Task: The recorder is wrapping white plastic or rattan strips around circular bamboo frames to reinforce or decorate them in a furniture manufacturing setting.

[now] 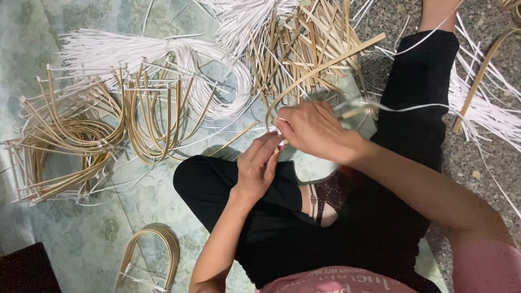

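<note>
Gripping a bent bamboo strip (304, 76), both hands (317, 130) work amid strip bundles (70, 135) and white strands (179, 59).

Bent cane loops (81, 130) are heaped at the left, white strips (163, 54) are coiled beyond, loose splints (304, 38) are piled far, one arch (157, 244) lies near.

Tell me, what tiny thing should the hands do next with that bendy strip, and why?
Probably pull the white strand snug. The right hand and left hand pinch the curved bamboo strip where its end meets them, and the strand trails loose across the knee.
</note>
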